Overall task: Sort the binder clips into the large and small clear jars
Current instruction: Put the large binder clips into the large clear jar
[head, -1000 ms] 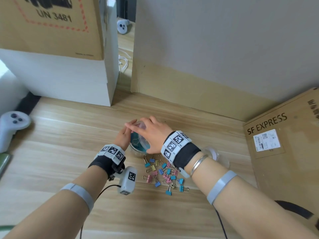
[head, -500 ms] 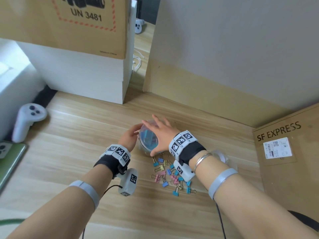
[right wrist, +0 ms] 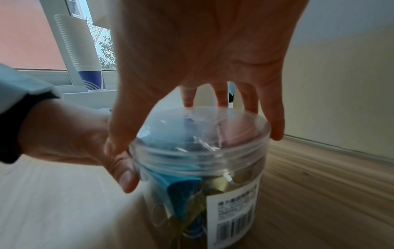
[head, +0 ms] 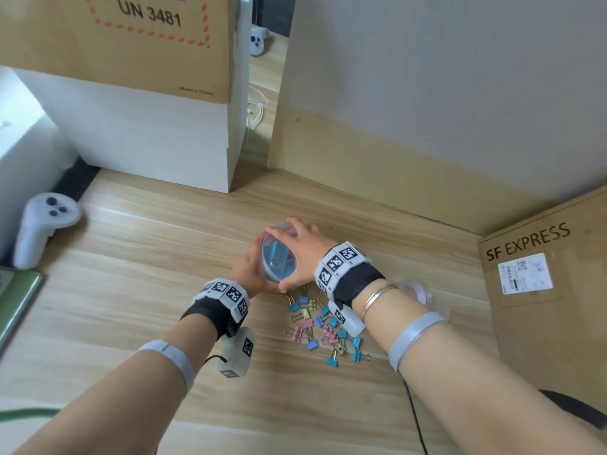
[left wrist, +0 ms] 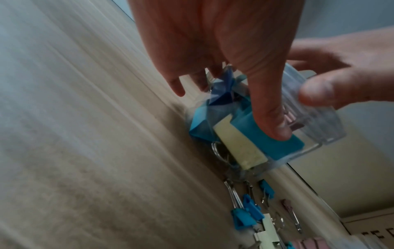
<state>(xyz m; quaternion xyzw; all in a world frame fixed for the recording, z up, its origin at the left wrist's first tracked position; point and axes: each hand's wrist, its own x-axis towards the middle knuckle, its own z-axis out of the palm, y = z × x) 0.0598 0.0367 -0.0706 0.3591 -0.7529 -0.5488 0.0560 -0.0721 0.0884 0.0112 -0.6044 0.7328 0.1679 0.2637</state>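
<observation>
Both hands hold the large clear jar (head: 279,261) (right wrist: 198,185) on the wooden table; big blue, yellow and pink binder clips show through it. My left hand (head: 249,270) (left wrist: 226,107) grips the jar's body, thumb across its front wall. From above, my right hand (head: 295,244) (right wrist: 198,121) curls its fingers and thumb round the clear lid (right wrist: 202,131). Several small blue, pink and yellow binder clips (head: 323,326) (left wrist: 247,214) lie loose just in front of the jar. The small clear jar (head: 423,297) is mostly hidden behind my right wrist.
A white controller (head: 39,224) lies at the far left beside a green flat item (head: 16,300). A white box (head: 147,136) with a cardboard carton on top stands behind. An SF EXPRESS cardboard box (head: 542,290) closes the right side. A wall panel runs along the back.
My right hand has turned on the lid, its thumb now at the jar's near side. The left hand keeps its hold on the jar's body. The head view has shifted.
</observation>
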